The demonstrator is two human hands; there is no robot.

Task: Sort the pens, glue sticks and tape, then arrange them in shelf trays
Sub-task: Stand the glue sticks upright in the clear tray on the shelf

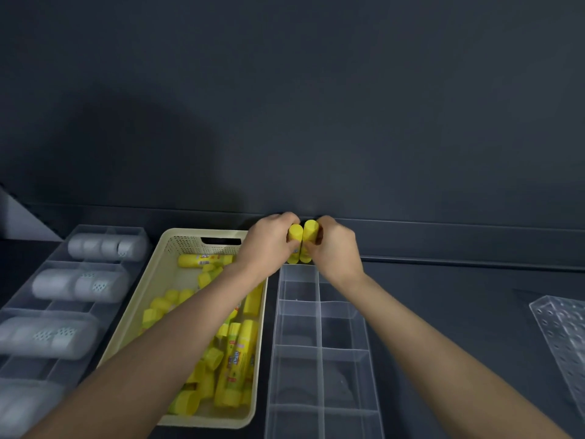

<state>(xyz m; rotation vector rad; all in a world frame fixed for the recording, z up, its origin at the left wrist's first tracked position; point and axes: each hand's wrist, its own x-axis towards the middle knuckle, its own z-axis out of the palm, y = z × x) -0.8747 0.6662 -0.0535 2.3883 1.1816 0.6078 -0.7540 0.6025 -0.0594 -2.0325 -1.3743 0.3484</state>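
Two glue sticks [295, 236] stand upright and touching at the far rim of the clear divided tray [320, 327]; our left hand [269, 240] pinches one, our right hand [335, 248] the other. We see the cream basket [164, 245] just left, and dark tabletop [443, 312] reaching rightward to a perforated tray [563, 337].

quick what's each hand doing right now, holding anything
Left hand: closed on an upright yellow glue stick over the far end of the clear divided tray.
Right hand: closed on a second yellow glue stick beside it.
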